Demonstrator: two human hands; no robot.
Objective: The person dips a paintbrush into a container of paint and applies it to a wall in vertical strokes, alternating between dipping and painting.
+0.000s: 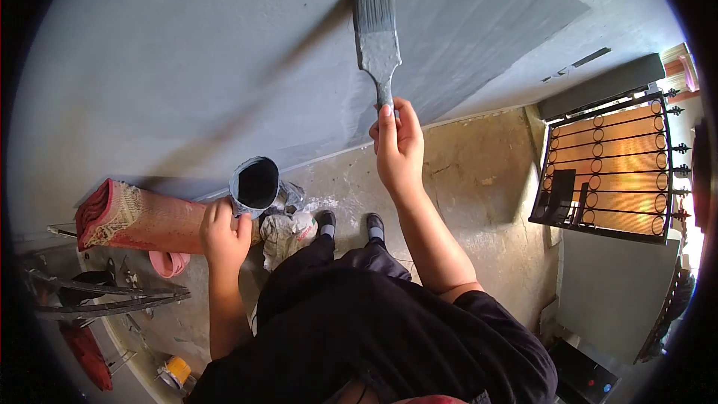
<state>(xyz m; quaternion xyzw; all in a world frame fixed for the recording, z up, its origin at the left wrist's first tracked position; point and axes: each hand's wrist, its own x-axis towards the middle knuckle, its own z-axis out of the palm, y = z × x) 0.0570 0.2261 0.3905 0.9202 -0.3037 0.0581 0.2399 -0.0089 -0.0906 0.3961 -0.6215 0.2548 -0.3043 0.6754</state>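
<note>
My right hand (398, 138) is closed around the handle of a wide, paint-crusted paintbrush (378, 37). The bristles point up and lie against the wall (202, 52), at the lower end of a darker grey stroke. To the right of the brush spreads a patch of darker grey paint (479, 22) with streaky edges. Lower left, my left hand (226, 232) grips a paint-smeared cup (255, 184) by its side. The cup's mouth faces me and its inside looks dark.
A rolled-up red rug (149, 217) with a fringe lies by the wall at left, near a pink ring-shaped thing (170, 263). A whitish bag (288, 238) sits beside my feet on the stained floor (479, 172). A black metal gate (598, 168) stands at right.
</note>
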